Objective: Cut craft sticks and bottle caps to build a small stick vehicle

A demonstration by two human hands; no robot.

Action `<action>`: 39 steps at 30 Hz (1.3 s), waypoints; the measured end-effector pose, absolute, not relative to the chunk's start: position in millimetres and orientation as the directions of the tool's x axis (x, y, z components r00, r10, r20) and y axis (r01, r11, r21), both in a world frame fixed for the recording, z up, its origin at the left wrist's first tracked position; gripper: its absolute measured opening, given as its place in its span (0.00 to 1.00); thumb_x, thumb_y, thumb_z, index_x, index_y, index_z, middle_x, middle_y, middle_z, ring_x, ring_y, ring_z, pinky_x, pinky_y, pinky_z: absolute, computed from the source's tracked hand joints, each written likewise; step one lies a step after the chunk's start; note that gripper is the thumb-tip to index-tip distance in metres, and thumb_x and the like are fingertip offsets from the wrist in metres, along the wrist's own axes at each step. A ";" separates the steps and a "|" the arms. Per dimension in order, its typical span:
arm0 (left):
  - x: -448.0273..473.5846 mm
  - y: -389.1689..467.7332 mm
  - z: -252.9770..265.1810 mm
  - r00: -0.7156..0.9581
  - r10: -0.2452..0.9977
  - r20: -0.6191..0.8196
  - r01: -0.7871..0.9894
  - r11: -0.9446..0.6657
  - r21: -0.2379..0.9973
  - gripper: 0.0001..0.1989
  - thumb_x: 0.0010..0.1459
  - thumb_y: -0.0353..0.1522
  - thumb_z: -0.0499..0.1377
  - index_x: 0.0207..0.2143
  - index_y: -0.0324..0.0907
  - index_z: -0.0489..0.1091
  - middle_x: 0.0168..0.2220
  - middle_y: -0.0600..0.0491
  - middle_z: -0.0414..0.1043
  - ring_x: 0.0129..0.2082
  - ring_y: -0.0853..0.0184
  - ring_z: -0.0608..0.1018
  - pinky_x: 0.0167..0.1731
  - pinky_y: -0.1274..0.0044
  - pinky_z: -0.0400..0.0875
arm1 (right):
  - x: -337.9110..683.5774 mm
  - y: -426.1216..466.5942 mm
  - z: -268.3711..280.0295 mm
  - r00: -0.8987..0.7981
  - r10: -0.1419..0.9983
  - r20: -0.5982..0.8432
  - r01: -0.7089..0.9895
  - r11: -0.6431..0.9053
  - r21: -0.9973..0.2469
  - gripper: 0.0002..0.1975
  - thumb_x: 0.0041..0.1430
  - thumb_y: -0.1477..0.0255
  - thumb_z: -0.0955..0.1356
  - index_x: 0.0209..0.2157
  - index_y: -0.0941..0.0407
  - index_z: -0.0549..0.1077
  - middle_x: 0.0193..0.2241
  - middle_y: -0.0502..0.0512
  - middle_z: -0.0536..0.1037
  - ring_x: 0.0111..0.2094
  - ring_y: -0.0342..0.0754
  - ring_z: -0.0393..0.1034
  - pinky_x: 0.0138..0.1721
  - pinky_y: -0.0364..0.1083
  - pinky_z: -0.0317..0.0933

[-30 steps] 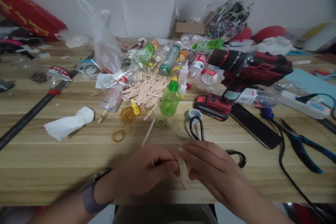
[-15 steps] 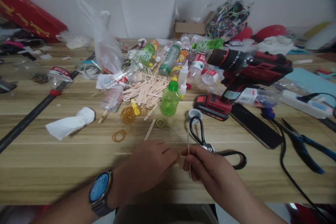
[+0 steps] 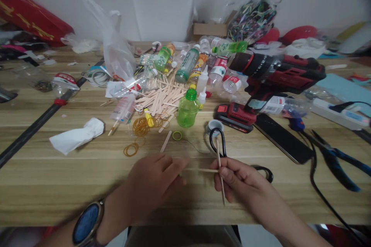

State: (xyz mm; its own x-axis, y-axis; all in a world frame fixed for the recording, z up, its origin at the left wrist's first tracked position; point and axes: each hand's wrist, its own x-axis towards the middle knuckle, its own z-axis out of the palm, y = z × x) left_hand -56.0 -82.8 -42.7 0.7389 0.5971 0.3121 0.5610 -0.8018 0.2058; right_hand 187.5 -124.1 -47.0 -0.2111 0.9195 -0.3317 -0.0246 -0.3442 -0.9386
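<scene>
I have the bare right hand (image 3: 239,181) pinched on two slim, pale wooden sticks (image 3: 222,188), one near upright, one pointing left; the bare left hand (image 3: 156,179) is blurred and its grip I cannot tell. Just beyond the right grip lie black-handled scissors (image 3: 223,146); farther off and left, a translucent green plastic bottle (image 3: 187,114).

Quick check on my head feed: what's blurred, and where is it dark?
Head view: the left hand is smeared by blur, worst at the fingers; head view: the right hand and the wooden sticks in its grip look crisper; head view: soft shadow on the table along the left forearm, and a dark top-right corner.
</scene>
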 end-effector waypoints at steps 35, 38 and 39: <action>-54.0 -101.0 -27.4 0.646 0.720 0.252 0.646 -0.692 0.322 0.21 0.72 0.34 0.44 0.29 0.44 0.70 0.20 0.56 0.71 0.18 0.67 0.71 0.20 0.75 0.51 | 188.7 -131.6 -29.0 -0.327 0.940 -0.101 0.392 0.038 -0.919 0.22 0.72 0.59 0.61 0.28 0.54 0.75 0.17 0.49 0.77 0.21 0.44 0.75 0.30 0.40 0.68; -52.6 -96.0 -30.8 0.636 0.733 0.242 0.645 -0.677 0.353 0.20 0.71 0.34 0.46 0.28 0.44 0.69 0.20 0.57 0.71 0.18 0.67 0.72 0.20 0.76 0.54 | 184.5 -128.9 -27.6 -0.269 0.945 -0.187 0.337 -0.089 -0.937 0.22 0.67 0.53 0.64 0.28 0.55 0.76 0.18 0.50 0.77 0.21 0.45 0.74 0.30 0.43 0.68; -52.0 -93.3 -32.8 0.634 0.744 0.212 0.652 -0.661 0.372 0.18 0.71 0.34 0.47 0.29 0.43 0.70 0.21 0.57 0.72 0.19 0.67 0.73 0.20 0.77 0.56 | 183.1 -127.4 -28.3 -0.250 0.946 -0.206 0.305 -0.125 -0.944 0.21 0.65 0.53 0.66 0.30 0.55 0.76 0.20 0.50 0.77 0.20 0.44 0.72 0.28 0.43 0.67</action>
State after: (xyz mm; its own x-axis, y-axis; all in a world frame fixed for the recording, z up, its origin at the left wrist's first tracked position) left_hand -52.0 -93.3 -32.8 0.6337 0.7440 0.2118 0.6519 -0.6610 0.3717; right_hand 183.1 -127.4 -28.3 -0.2503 0.9459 -0.2062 0.3047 -0.1252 -0.9442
